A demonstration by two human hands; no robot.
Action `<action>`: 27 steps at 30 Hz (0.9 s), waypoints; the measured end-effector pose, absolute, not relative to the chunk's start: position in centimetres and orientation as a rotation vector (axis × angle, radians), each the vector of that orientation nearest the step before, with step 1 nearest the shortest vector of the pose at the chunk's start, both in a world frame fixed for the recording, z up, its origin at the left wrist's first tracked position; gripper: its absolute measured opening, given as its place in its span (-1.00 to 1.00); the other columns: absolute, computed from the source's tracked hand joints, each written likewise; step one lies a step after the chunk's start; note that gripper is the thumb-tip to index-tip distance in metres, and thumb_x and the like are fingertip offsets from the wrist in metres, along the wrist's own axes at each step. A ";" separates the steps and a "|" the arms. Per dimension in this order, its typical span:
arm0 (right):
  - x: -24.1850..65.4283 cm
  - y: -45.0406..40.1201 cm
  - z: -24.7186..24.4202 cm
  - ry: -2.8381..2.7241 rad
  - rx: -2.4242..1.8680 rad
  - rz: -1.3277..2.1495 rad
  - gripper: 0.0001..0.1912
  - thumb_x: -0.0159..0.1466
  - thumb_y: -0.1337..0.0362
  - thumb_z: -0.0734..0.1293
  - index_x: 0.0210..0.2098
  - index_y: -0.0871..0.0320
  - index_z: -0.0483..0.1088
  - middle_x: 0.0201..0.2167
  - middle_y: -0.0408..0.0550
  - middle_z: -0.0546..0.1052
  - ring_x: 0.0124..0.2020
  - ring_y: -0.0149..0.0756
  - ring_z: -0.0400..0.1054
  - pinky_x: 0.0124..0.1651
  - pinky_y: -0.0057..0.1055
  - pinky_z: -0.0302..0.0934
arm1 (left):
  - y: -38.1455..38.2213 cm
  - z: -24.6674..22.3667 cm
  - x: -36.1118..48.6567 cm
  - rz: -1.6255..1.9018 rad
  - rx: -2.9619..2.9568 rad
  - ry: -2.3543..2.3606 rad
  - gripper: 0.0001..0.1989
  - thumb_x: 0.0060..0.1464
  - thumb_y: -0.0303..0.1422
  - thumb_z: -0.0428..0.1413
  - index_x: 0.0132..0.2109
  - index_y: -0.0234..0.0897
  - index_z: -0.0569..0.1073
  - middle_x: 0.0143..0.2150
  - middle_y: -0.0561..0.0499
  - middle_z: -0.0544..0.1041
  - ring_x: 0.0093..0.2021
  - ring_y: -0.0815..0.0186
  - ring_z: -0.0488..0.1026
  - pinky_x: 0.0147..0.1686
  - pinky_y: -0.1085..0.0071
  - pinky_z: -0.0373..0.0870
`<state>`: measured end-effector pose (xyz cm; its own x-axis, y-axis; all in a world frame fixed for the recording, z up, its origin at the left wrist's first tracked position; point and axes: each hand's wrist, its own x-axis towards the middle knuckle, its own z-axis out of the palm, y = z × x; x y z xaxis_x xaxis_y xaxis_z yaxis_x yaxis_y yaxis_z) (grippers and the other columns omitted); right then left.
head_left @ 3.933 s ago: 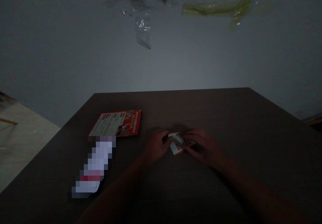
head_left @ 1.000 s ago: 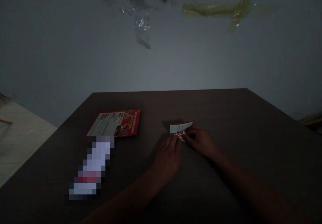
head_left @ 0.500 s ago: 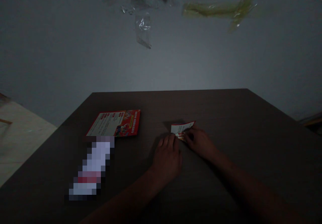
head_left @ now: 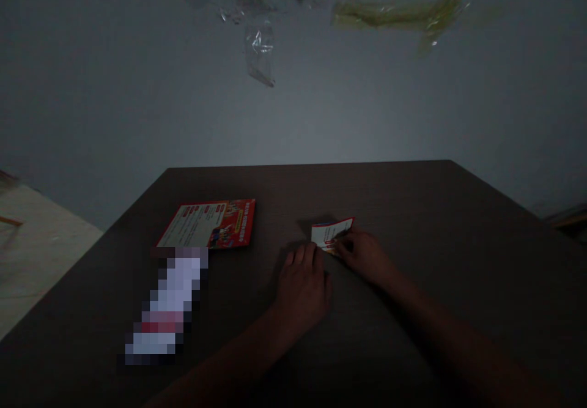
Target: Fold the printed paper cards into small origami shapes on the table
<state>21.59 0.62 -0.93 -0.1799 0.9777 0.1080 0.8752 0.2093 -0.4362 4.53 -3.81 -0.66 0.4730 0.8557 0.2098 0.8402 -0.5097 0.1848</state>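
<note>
A small printed leaflet [head_left: 324,233], white with red edging, stands partly raised off the table in the middle. It looks folded, and its lower part is hidden by my fingers. My right hand [head_left: 364,254] pinches the leaflet's right side between thumb and fingers. Palm down on the table, my left hand [head_left: 303,282] lies with its fingers stretched forward, and its fingertips touch the leaflet's near left corner. Farther left lies a larger red and white printed card [head_left: 197,224] with text and small coloured pictures; neither hand touches it.
A blurred-out, bright oblong object [head_left: 169,298] lies at the left front, against the larger card's near edge. The dark wooden table [head_left: 389,194] ends at a grey wall [head_left: 321,108] bearing strips of tape [head_left: 385,16].
The leaflet's raised right corner has shifted very slightly left and up. My hands keep nearly the same places, and the other things have not moved on the table.
</note>
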 end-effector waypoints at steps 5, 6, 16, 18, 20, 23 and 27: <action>21.6 0.7 -1.1 -2.105 -1.739 0.389 -0.68 0.26 0.23 0.17 -0.48 0.20 0.48 -0.34 0.05 0.52 -0.31 -0.27 0.40 -0.23 -0.42 0.19 | -3.7 -0.6 4.5 0.433 2.625 1.558 -0.57 0.11 -0.29 -0.07 0.10 -0.41 0.26 0.12 -0.20 0.28 0.10 0.05 0.19 0.06 0.10 0.14; 21.6 0.7 -1.1 -2.101 -1.739 0.391 -0.68 0.26 0.23 0.17 -0.48 0.20 0.48 -0.34 0.05 0.51 -0.33 -0.28 0.40 -0.25 -0.42 0.19 | -3.7 -0.6 4.5 0.430 2.626 1.555 -0.57 0.11 -0.29 -0.07 0.09 -0.41 0.26 0.12 -0.20 0.28 0.09 0.05 0.19 0.06 0.10 0.14; 21.9 1.0 -1.4 -2.040 -1.749 0.431 -0.66 0.23 0.21 0.20 -0.58 0.19 0.45 -0.35 0.04 0.52 -0.38 -0.31 0.40 -0.32 -0.44 0.17 | -3.5 -0.5 4.4 0.434 2.639 1.530 -0.54 0.11 -0.28 -0.06 0.13 -0.40 0.22 0.08 -0.20 0.29 0.07 0.07 0.20 0.03 0.12 0.15; 21.9 1.1 -1.5 -2.037 -1.747 0.423 -0.66 0.23 0.20 0.21 -0.58 0.19 0.45 -0.37 0.03 0.52 -0.39 -0.31 0.40 -0.32 -0.44 0.17 | -3.4 -0.5 4.4 0.431 2.638 1.534 -0.55 0.11 -0.27 -0.06 0.12 -0.39 0.23 0.07 -0.20 0.30 0.05 0.07 0.20 0.02 0.12 0.15; 22.0 1.1 -1.6 -2.027 -1.750 0.414 -0.66 0.22 0.20 0.21 -0.59 0.19 0.44 -0.36 0.03 0.52 -0.39 -0.31 0.40 -0.33 -0.44 0.17 | -3.4 -0.4 4.4 0.428 2.634 1.540 -0.56 0.11 -0.27 -0.06 0.11 -0.37 0.24 0.05 -0.19 0.31 0.04 0.07 0.21 0.01 0.13 0.15; 22.0 1.1 -1.6 -2.007 -1.744 0.421 -0.67 0.22 0.19 0.22 -0.58 0.19 0.45 -0.34 0.03 0.52 -0.38 -0.31 0.41 -0.34 -0.45 0.17 | -3.3 -0.4 4.4 0.426 2.625 1.558 -0.57 0.09 -0.26 -0.04 0.09 -0.36 0.26 0.04 -0.19 0.31 0.03 0.07 0.21 0.01 0.13 0.15; 21.9 0.9 -1.3 -2.028 -1.743 0.432 -0.65 0.23 0.20 0.21 -0.60 0.19 0.44 -0.38 0.02 0.51 -0.41 -0.32 0.40 -0.37 -0.45 0.16 | -3.2 -0.4 4.2 0.415 2.609 1.608 -0.54 0.08 -0.19 -0.03 0.07 -0.37 0.28 0.02 -0.21 0.30 0.02 0.04 0.20 -0.01 0.12 0.15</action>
<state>21.85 0.95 -1.27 -0.1180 0.9860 0.1180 0.8522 0.1615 -0.4977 4.23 -3.21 -0.35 0.4239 0.8831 0.2010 0.8700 -0.4587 0.1807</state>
